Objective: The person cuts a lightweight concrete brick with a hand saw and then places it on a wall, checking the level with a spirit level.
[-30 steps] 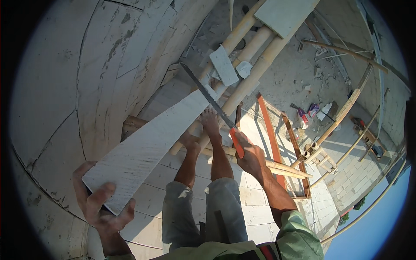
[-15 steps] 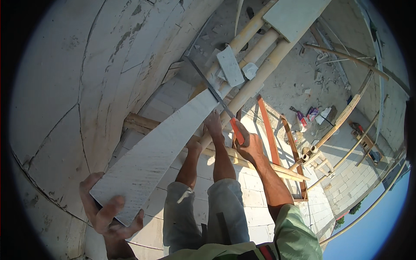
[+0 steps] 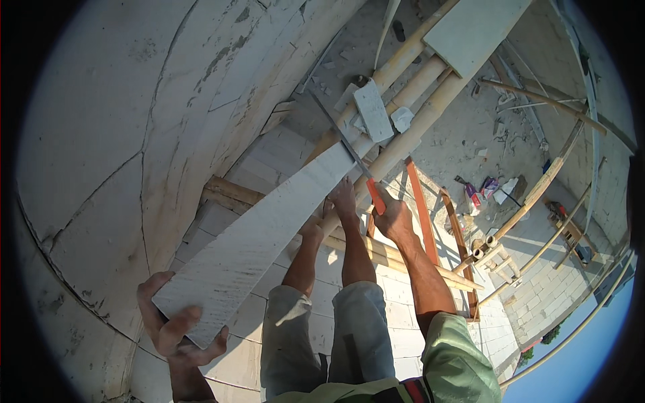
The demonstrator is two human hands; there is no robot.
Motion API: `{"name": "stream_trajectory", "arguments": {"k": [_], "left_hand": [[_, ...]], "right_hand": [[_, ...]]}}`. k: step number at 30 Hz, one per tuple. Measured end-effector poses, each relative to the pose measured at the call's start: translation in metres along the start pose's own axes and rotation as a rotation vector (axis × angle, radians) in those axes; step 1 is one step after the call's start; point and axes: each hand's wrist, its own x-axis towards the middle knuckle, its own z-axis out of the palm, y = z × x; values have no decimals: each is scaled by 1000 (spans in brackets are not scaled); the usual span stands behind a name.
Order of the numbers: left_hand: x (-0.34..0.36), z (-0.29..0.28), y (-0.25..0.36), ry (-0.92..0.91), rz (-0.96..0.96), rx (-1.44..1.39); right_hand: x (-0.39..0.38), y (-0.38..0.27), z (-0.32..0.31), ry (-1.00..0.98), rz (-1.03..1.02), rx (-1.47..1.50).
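Observation:
My left hand (image 3: 180, 329) is closed round the near end of a long white-grey block (image 3: 248, 245), thumb and fingers on its opposite edges. The block slants away to the right, its far end by bamboo poles. In my right hand (image 3: 395, 220) is the orange-red handle of a handsaw (image 3: 344, 139). Its thin dark blade lies across the block's far end and points up and left. Just past the blade, a smaller white block (image 3: 373, 112) rests on the poles beside a broken white chunk (image 3: 403, 119). My bare feet (image 3: 341, 198) stand on the poles.
Thick bamboo poles (image 3: 430, 121) run away to the upper right, carrying a pale slab (image 3: 474, 35). A cracked, plastered wall (image 3: 101, 148) rises at the left. Below right are an orange-red frame (image 3: 422, 215), bamboo scaffolding (image 3: 537, 181) and rubble on the floor.
The whole scene has shifted slightly right and down in the picture. My right hand has drawn the saw a little back toward me. My left hand keeps its grip on the block.

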Motion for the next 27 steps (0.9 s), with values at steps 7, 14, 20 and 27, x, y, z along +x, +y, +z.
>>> {"name": "stream_trajectory", "arguments": {"k": [7,14,20,27], "left_hand": [[-4,-1,-10,54,-25,-25],[1,-4,-2,33,-82,-62],[4,-9,21,2,-105,51],[-21,3,19,101,-22,51]], "right_hand": [[5,-4,11,133,-8,151],[-150,-22,-96,190,68,604],[-245,-27,-143,210,-14,556],[-190,-28,-119,77,-34,34]]}}
